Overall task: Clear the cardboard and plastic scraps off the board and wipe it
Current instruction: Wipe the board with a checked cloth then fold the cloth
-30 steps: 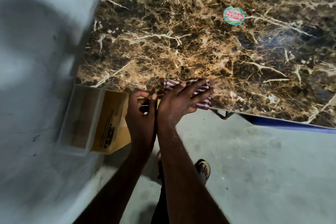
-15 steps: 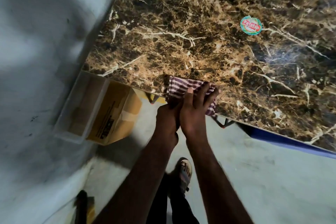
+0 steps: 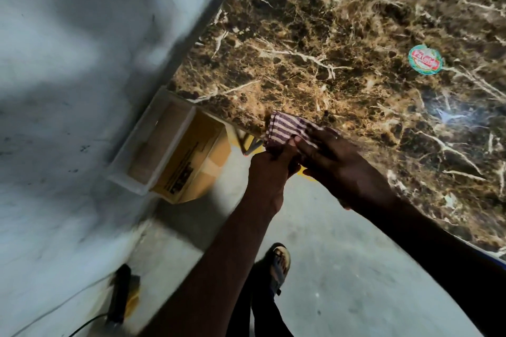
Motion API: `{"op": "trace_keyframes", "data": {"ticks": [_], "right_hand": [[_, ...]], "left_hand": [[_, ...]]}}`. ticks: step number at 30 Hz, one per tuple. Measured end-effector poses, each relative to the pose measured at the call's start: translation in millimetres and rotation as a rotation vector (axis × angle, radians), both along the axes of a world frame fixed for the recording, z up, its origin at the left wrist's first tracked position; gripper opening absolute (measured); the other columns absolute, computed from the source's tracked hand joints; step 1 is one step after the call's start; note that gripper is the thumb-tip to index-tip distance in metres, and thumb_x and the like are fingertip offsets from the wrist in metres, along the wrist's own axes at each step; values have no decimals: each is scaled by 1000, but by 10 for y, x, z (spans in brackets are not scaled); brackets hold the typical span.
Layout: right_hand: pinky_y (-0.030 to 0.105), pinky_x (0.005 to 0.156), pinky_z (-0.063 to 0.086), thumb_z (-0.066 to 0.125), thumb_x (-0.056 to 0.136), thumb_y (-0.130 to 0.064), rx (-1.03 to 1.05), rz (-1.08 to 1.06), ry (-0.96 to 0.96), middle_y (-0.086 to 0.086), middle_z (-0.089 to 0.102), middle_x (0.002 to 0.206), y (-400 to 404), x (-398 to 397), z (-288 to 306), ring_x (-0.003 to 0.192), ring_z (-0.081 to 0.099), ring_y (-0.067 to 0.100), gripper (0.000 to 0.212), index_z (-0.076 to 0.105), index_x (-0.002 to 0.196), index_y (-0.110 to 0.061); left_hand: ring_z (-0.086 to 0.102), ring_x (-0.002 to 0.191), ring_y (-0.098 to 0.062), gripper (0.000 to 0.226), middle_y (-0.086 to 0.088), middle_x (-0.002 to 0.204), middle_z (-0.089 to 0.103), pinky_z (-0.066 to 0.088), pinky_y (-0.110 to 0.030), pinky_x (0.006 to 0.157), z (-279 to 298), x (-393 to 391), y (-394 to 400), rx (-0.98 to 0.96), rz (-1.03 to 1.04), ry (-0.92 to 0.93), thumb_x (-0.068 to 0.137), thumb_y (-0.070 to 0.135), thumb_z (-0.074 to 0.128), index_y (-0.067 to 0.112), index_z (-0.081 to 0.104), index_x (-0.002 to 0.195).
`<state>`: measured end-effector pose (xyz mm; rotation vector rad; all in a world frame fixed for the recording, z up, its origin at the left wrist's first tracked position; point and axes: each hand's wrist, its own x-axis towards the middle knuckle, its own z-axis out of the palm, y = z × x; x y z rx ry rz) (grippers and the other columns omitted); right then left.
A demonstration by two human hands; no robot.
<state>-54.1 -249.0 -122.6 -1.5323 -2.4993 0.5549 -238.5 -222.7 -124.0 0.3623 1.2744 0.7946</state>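
Note:
A brown marble-patterned board (image 3: 342, 44) fills the upper right, with a round green and red sticker (image 3: 425, 59) on it. A striped purple and white cloth (image 3: 284, 128) lies folded at the board's near edge. My right hand (image 3: 331, 156) lies flat on the cloth with straight fingers and presses it onto the board. My left hand (image 3: 269, 169) sits just below the board's edge, touching the cloth's lower left corner; its fingers are hidden behind its back.
A yellow cardboard box (image 3: 191, 159) and a white tray-like frame (image 3: 145, 145) lean against the grey wall (image 3: 82, 63) under the board's left corner. A dark tool with a cable (image 3: 120, 295) lies on the concrete floor. My sandalled foot (image 3: 279, 262) stands below.
The view has swung left and down. My right hand has turned so its fingers point left across the cloth, and its forearm now comes in from the right. The cloth stays at the board's edge.

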Motion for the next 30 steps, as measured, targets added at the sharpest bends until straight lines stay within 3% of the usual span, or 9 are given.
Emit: {"op": "trace_keyframes", "data": {"ticks": [3, 8, 12, 14, 16, 19, 23, 26, 30], "right_hand": [[52, 108, 48, 52, 112, -28, 185, 92, -219, 12, 34, 170, 230, -302, -86, 149, 41, 41, 56, 38, 165, -16], [50, 100, 44, 38, 117, -15, 328, 228, -368, 18, 34, 170, 553, -768, -81, 160, 28, 37, 49, 35, 162, 2], [47, 100, 43, 44, 116, -29, 348, 123, -285, 10, 34, 172, 502, -733, -11, 153, 34, 32, 54, 37, 164, -7], [50, 118, 34, 46, 115, -36, 360, 87, -253, 8, 40, 169, 504, -660, -14, 153, 37, 35, 54, 42, 162, -11], [54, 131, 18, 38, 116, -37, 325, 132, -269, 13, 37, 170, 533, -630, -65, 161, 25, 38, 55, 39, 163, -7], [56, 132, 19, 34, 117, -26, 271, 186, -259, 20, 23, 174, 574, -652, -167, 164, 13, 37, 53, 32, 164, -1], [58, 128, 26, 45, 111, -12, 268, 190, -197, 27, 19, 172, 704, -806, -180, 163, 14, 40, 53, 36, 159, 8], [60, 129, 19, 48, 109, -12, 275, 195, -237, 26, 8, 175, 833, -1006, -195, 164, 4, 42, 67, 17, 166, 3], [62, 130, 16, 41, 107, -7, 275, 185, -241, 27, 6, 175, 973, -1284, -191, 163, 1, 46, 68, 11, 168, 1]], "left_hand": [[73, 90, -22, 14, -16, 99, 79, 60, -40, 86, 48, -237, 153, 30, 42, 20, 99, 23, 71, 11, 77, 94], [75, 92, -20, 21, -13, 101, 78, 60, -31, 76, 24, -575, 462, 59, 90, 75, 104, 23, 64, 5, 74, 106], [74, 106, -26, 41, -12, 114, 76, 61, -50, 93, 4, -490, 476, 94, 10, 173, 101, 46, 58, 10, 69, 118], [71, 113, -24, 60, -6, 124, 73, 56, -54, 101, -40, -419, 464, 102, -43, 247, 91, 60, 52, 16, 65, 130], [67, 119, -20, 46, -1, 129, 70, 52, -49, 106, -75, -413, 470, 106, -51, 237, 99, 54, 52, 22, 63, 130], [64, 123, -18, 15, 5, 130, 69, 46, -45, 109, -76, -474, 499, 70, -44, 174, 108, 42, 52, 35, 62, 116], [65, 125, -23, 17, -3, 134, 68, 51, -47, 108, -81, -598, 560, 35, 7, 76, 109, 37, 54, 29, 60, 122], [64, 127, -24, 44, -6, 141, 64, 57, -44, 99, -32, -739, 668, 40, 63, -8, 108, 43, 51, 20, 53, 146], [64, 128, -20, 44, -5, 142, 65, 52, -46, 108, 13, -904, 793, 63, 153, -33, 112, 40, 43, 18, 52, 150]]}}
